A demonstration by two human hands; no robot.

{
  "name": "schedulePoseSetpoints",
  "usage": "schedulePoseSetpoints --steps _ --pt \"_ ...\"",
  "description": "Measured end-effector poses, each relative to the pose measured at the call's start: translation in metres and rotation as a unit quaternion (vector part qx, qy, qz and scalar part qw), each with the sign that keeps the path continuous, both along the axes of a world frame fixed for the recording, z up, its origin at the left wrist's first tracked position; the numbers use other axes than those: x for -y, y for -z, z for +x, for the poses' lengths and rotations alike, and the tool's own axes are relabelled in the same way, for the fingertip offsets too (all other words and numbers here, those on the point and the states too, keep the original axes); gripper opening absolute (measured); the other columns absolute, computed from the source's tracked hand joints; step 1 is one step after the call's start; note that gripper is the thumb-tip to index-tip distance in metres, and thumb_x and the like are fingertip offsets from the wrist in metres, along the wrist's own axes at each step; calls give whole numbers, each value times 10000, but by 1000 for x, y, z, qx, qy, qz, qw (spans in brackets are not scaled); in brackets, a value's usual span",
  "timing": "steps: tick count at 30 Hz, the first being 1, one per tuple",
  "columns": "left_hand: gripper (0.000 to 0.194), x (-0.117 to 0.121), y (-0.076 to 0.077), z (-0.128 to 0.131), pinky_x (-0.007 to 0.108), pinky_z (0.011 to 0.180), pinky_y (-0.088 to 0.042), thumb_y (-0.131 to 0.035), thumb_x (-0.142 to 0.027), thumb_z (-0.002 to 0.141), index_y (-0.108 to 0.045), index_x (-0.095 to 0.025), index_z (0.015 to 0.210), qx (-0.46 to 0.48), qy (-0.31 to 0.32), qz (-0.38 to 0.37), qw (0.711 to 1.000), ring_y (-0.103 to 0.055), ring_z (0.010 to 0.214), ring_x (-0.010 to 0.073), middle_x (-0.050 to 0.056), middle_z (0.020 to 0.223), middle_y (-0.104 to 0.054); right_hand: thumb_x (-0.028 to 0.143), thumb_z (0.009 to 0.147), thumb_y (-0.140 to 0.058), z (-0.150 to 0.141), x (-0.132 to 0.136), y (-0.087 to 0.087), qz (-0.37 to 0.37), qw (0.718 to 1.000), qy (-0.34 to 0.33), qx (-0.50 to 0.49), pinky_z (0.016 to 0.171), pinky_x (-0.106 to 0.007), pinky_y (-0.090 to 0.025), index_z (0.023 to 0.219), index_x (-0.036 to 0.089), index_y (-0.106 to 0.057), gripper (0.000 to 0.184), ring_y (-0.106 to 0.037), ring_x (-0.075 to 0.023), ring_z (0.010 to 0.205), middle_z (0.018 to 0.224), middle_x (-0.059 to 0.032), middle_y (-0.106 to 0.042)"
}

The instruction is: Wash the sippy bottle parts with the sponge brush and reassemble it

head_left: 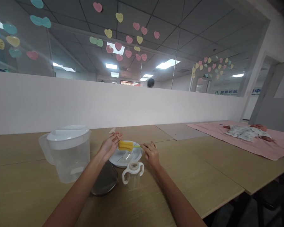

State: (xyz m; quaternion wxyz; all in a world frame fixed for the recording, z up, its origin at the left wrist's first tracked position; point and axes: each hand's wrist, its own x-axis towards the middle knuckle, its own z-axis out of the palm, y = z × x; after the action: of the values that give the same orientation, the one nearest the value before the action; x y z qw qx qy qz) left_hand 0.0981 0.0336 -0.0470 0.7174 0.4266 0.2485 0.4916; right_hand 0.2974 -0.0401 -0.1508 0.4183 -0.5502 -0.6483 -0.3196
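Note:
My right hand (151,154) is closed round the thin green handle of a sponge brush (126,145). The brush's yellow sponge head points left, over a white bowl (113,162) and close to the fingers of my left hand (110,144). That left hand, palm partly up, grips a small translucent bottle part (112,130); its exact kind is too small to tell. Inside the bowl lies a clear piece (127,156). Just in front of the bowl, a clear baby bottle (133,173) with two white handles stands upright without a lid.
A lidded translucent pitcher (68,151) stands left of my left forearm. A dark metal tray (104,181) lies partly behind that forearm. To the far right, a baby-like figure (247,133) rests on a pink mat (269,152). A white wall (132,107) borders the wooden table (184,176).

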Motion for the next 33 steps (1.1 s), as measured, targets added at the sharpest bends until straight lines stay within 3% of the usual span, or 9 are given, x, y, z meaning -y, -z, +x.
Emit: schedulePoseSetpoints --steps 3,8,11,14,19,25,30,33 --pt "119 1 -3 -3 273 889 -444 -417 -128 822 -506 -166 753 0 3 -4 1000 -582 983 134 99 986 -632 16 765 -367 6 -1 1 -14 1000 14 10 999 -395 -254 998 250 -630 423 -522 -132 922 945 -24 -626" --pt "122 2 -3 -3 270 879 -448 -425 -124 819 -518 -159 747 4 28 9 1000 -593 955 132 87 920 -644 73 824 -322 4 -1 7 1 1000 -6 -10 963 -353 -330 1036 198 -613 382 -538 -141 962 993 -62 -626" --pt "102 4 -1 -2 288 877 -450 -449 -136 809 -532 -156 753 -14 46 17 999 -593 956 147 95 959 -638 193 886 -301 -2 -2 13 -41 996 4 -79 814 -266 -446 1163 155 -537 366 -588 -144 874 989 -94 -635" --pt "105 5 -1 -1 308 879 -449 -449 -143 814 -539 -148 760 -28 56 14 998 -592 963 164 116 999 -628 265 905 -303 -6 -2 15 -68 989 41 -122 703 -215 -469 1246 135 -460 397 -611 -138 790 973 -104 -642" --pt "103 5 -1 -3 312 850 -462 -458 -171 819 -527 -155 744 -23 64 3 998 -585 975 167 97 1017 -622 129 840 -378 -2 0 9 -66 997 17 -19 797 -223 -444 1126 213 -580 360 -574 -135 894 994 -62 -636" --pt "61 1 3 -5 372 804 -479 -482 -208 802 -531 -172 789 -40 71 26 996 -567 1006 197 90 1044 -609 113 829 -393 7 -3 7 -54 998 17 11 928 -323 -368 958 219 -662 317 -546 -163 939 950 -53 -651" --pt "77 7 -2 -3 306 839 -458 -474 -180 800 -526 -158 747 -29 57 67 996 -619 868 156 67 875 -650 153 854 -371 1 -4 14 -158 987 13 2 776 -222 -430 1083 205 -593 324 -580 -142 870 987 -64 -641" --pt "100 8 -7 -5 297 862 -445 -453 -164 811 -509 -154 729 -10 42 61 997 -632 845 154 69 842 -656 179 868 -356 -3 -4 17 -177 984 16 3 742 -211 -430 1114 191 -566 324 -592 -147 844 979 -74 -641"
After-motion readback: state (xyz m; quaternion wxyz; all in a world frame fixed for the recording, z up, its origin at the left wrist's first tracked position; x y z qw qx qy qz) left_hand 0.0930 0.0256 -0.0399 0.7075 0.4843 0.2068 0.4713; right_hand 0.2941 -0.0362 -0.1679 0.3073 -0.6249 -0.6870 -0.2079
